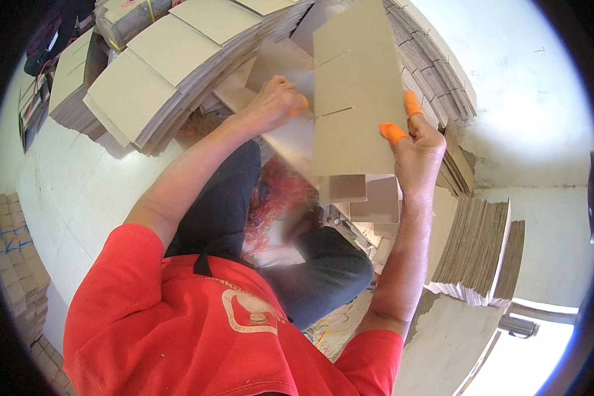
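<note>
A tall, slitted cardboard sheet (356, 86) stands raised in front of me, its plain face toward me. My right hand (419, 148) grips its right edge, with orange covers on the thumb and a finger. Left of the sheet, my left hand (274, 109) is closed, fingers curled, and an orange cover shows on one digit close to the sheet's left edge. Whatever that hand may hold is hidden. Another cardboard piece (277, 66) lies just beyond it. Below the raised sheet are smaller cardboard pieces (376, 201).
Stacks of flat cardboard (155, 56) rise at the far left, and another slitted stack (432, 56) stands behind the sheet by the wall. More cardboard (472, 244) is upright at right. Red stringy material (277, 198) lies between my legs. Bundled cardboard (20, 257) sits at the left rim.
</note>
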### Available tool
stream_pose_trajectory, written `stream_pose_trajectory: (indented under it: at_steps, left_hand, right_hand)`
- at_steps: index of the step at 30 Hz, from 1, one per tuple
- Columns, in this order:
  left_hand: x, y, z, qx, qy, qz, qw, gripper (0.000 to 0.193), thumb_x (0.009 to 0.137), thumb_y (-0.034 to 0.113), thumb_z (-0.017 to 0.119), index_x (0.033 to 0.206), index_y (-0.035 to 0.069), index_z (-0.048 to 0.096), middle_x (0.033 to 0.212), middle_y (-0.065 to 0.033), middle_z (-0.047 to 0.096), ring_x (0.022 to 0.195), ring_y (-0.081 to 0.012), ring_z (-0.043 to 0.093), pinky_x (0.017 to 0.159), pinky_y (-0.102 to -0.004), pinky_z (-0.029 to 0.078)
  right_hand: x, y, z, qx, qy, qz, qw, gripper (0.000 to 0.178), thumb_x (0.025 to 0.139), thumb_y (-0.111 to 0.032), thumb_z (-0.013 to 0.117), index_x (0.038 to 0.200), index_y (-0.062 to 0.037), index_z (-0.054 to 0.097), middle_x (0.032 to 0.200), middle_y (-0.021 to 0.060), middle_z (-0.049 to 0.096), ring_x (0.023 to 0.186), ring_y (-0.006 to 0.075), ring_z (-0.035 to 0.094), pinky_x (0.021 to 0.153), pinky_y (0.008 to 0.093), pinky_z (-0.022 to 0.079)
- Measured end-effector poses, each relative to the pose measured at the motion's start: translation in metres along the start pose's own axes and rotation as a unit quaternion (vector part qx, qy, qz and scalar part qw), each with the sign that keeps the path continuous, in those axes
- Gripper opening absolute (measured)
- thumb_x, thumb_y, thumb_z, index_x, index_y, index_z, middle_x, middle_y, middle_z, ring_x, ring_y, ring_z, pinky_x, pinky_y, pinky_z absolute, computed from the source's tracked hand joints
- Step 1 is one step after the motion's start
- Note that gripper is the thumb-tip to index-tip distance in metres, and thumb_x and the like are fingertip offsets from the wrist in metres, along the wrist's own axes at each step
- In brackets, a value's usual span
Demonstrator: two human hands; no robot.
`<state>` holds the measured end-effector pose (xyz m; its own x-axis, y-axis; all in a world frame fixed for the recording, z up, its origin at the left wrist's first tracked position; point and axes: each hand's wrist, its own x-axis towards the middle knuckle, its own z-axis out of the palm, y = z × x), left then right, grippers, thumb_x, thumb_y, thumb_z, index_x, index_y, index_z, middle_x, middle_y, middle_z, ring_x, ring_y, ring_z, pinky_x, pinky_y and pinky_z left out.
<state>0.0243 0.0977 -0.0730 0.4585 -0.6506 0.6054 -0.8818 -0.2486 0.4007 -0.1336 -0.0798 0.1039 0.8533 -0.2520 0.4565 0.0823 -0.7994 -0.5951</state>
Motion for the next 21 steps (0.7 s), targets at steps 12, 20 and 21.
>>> stream_pose_trajectory:
  at_steps: [12,20,21]
  left_hand:
    - [0.005,-0.001,0.003,0.006,-0.010,-0.023,1.000,0.018,0.075,0.002,0.067,0.090,0.012,0.070,0.075,-0.0063,0.059,0.083,-0.0241,0.055,0.091,-0.0391,0.038]
    - [0.007,0.004,-0.001,-0.024,-0.018,-0.073,0.997,0.020,0.073,0.002,0.070,0.091,0.011,0.072,0.076,-0.0076,0.059,0.085,-0.0263,0.054,0.094,-0.0392,0.038]
    - [0.005,0.003,-0.001,-0.029,-0.023,-0.075,0.996,0.020,0.073,0.002,0.070,0.091,0.011,0.072,0.077,-0.0078,0.059,0.086,-0.0265,0.054,0.094,-0.0393,0.038]
  right_hand:
    - [0.003,0.018,0.050,-0.066,-0.130,0.018,0.989,0.052,0.076,0.007,0.068,0.126,0.0064,0.055,0.094,0.0141,0.071,0.068,0.0073,0.048,0.064,0.0245,0.047]
    - [-0.002,0.009,0.057,-0.108,-0.115,-0.030,0.987,0.044,0.074,0.003,0.070,0.117,0.0066,0.059,0.085,0.0275,0.063,0.066,0.0304,0.063,0.063,0.0348,0.050]
    - [-0.003,0.006,0.057,-0.097,-0.131,-0.022,0.986,0.044,0.075,0.001,0.071,0.117,0.0063,0.059,0.085,0.0277,0.063,0.069,0.0330,0.064,0.065,0.0367,0.050]
